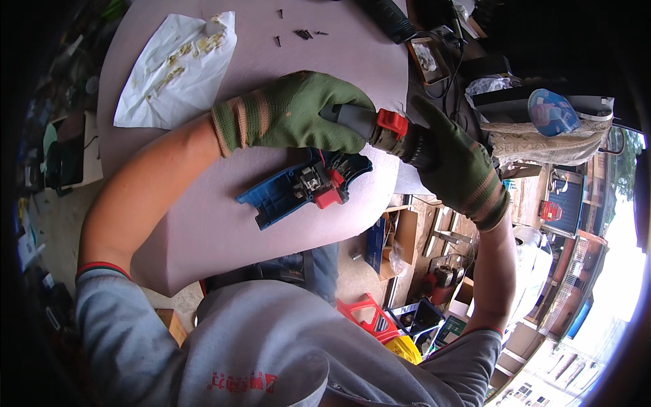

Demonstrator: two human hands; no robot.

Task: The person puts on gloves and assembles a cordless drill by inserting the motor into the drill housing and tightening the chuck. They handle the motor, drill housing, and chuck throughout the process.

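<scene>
Both hands wear green knit gloves with tan-striped cuffs. My left hand [305, 112] is closed around the grey motor end of a power tool's motor and gearbox assembly [391, 133], which has a red switch piece on top. At its dark ridged end, my right hand [455, 157] grips the assembly, with the thumb raised away from it. Below my left hand, an opened blue plastic tool housing half [277, 198] lies on the pink-covered table [213, 224]. Inside that housing sit a metal part, a red plastic trigger [329, 198] and wires.
A crumpled white sheet [178, 71] with yellowish grease smears lies at the upper left. Several dark screws [303, 34] are scattered at the table's far side, near a black tool [389, 20]. Right of these stand a small tray [430, 61] and cables. Cardboard boxes [404, 239] are on the floor.
</scene>
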